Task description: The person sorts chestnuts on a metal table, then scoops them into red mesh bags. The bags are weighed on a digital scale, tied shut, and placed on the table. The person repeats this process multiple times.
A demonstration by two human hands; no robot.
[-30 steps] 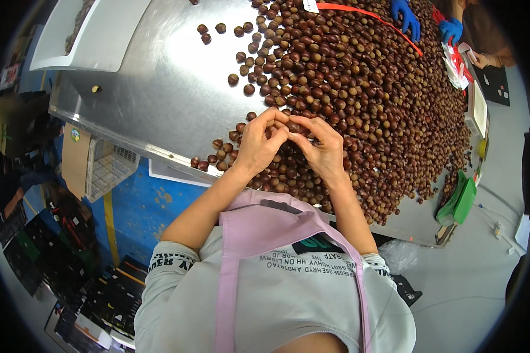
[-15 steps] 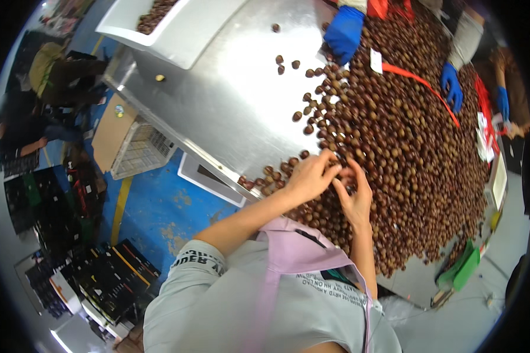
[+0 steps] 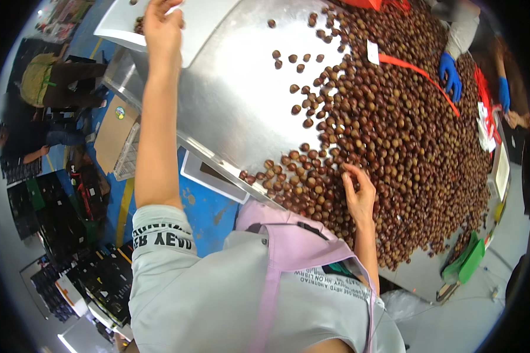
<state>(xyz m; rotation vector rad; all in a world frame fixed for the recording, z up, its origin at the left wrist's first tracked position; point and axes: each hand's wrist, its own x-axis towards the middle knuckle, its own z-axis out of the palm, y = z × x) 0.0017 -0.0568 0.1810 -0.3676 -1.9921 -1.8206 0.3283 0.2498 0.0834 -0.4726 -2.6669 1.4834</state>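
Brown chestnuts [image 3: 406, 153] lie in a wide heap over the metal table [image 3: 229, 94], with several loose ones on its bare part. My left hand [image 3: 162, 29], arm stretched out, is over the white bin [image 3: 209, 15] at the far left. Its fingers look curled, but what they hold, if anything, is hidden. A few chestnuts show in the bin beside that hand. Over the near side of the heap is my right hand [image 3: 361, 191], its thumb and fingers apart and nothing visible between them.
A co-worker's blue-gloved hand [image 3: 450, 76] rests on the heap at the far right, near a red strap [image 3: 418, 72] with a white tag [image 3: 373, 52]. A green scoop [image 3: 468, 259] lies at the right. Crates [image 3: 126, 159] and cardboard [image 3: 115, 129] stand left of the table.
My left hand has moved from beside my right hand to the far-left bin. My right hand has stayed over the heap. A co-worker's blue glove has gone from the heap's far edge.
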